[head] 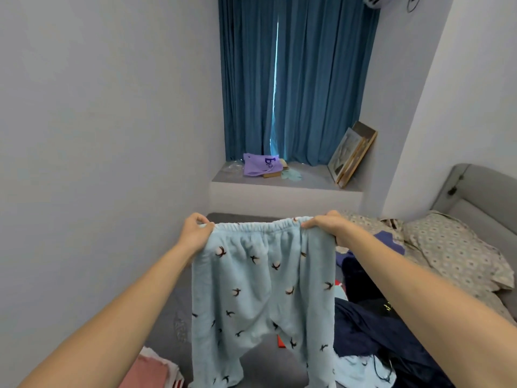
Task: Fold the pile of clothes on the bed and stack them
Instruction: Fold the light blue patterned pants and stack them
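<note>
I saw my left hand (pixel 195 233) and right hand (pixel 328 226) grip the waistband of pale blue pyjama trousers (pixel 260 298), held up over the grey bed (pixel 257 362) facing teal curtains (pixel 296 79) beside dark clothes (pixel 372 326)

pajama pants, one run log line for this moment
step: hold up to fold | left hand: grips waistband corner | right hand: grips other corner | pajama pants: hanging, unfolded | dark clothes pile: on bed
</note>
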`<state>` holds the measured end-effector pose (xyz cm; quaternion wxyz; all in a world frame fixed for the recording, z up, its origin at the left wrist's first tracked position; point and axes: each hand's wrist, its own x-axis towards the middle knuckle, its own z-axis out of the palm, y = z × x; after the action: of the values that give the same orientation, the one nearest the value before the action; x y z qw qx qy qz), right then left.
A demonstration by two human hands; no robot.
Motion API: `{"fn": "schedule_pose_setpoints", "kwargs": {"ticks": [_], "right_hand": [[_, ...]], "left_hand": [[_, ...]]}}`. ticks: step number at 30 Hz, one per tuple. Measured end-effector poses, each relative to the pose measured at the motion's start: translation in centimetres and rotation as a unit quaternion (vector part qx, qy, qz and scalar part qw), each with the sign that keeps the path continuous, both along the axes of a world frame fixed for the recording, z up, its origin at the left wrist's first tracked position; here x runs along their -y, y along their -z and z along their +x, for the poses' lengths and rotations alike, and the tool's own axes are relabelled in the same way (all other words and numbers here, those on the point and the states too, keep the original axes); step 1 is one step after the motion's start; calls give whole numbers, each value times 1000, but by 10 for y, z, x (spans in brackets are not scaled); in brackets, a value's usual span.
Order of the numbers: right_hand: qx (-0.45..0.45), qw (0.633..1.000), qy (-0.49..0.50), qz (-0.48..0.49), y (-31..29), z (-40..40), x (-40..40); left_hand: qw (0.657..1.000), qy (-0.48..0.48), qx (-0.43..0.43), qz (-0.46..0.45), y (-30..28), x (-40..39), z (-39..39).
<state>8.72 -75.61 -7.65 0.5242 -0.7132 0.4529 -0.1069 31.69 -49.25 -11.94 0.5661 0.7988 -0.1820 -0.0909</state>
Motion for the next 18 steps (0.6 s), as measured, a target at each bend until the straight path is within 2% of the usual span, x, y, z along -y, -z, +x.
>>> {"fn": "schedule_pose_setpoints", "kwargs": {"ticks": [9, 14, 18], "right_hand": [[15, 1000, 7, 18, 19, 19, -30], [40, 996, -31, 73, 27, 36, -64], [71, 993, -39, 89, 33, 50, -97]], "left_hand": [[998, -34, -17, -40, 16, 10, -19], [998, 16, -16, -61, 21, 12, -49], [989, 107, 43, -93, 29, 16, -84]]}}
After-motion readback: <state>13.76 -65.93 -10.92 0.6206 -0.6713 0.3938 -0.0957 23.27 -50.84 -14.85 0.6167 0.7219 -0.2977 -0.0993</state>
